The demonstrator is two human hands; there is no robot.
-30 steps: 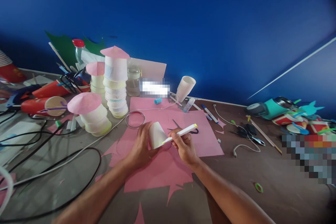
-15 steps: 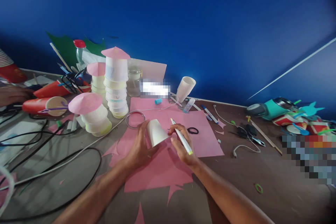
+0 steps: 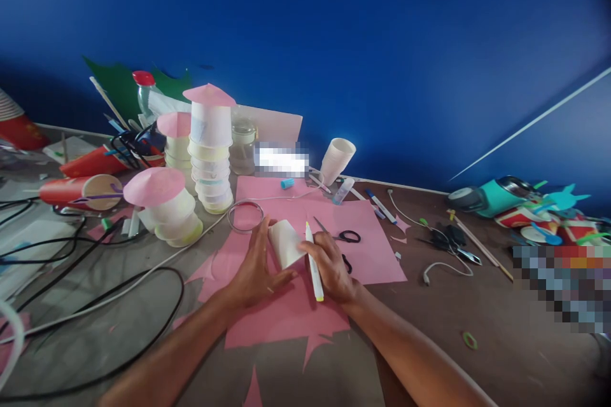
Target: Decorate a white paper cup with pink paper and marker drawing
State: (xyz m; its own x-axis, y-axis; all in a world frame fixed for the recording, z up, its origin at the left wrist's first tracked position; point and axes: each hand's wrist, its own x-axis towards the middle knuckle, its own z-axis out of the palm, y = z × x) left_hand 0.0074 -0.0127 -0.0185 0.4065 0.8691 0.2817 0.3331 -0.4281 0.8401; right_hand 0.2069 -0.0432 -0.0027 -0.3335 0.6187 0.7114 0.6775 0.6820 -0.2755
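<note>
My left hand (image 3: 252,273) is around the left side of a white paper cup (image 3: 286,245), which lies tilted with its rim toward me. The thumb stretches out below the rim. My right hand (image 3: 331,267) is closed on a white marker (image 3: 315,276) with a yellow end, and its fingertips touch the right side of the cup. Under both hands lies pink paper (image 3: 286,324). Scissors (image 3: 350,236) with black handles rest beside my right hand, partly covered by it. A blue cap (image 3: 287,184) sits farther back on the paper.
Left of the paper stands a tall tower of cups (image 3: 210,159) with a pink cone on top, near a shorter cup stack (image 3: 174,222). A leaning stack of cups (image 3: 338,159) is at the back. Cables (image 3: 157,261) cross the left; a teal bottle (image 3: 501,197) lies right.
My right hand has moved slightly left against the cup, and the marker has turned more upright. More of the scissors shows. The person's hand at the far left has left view.
</note>
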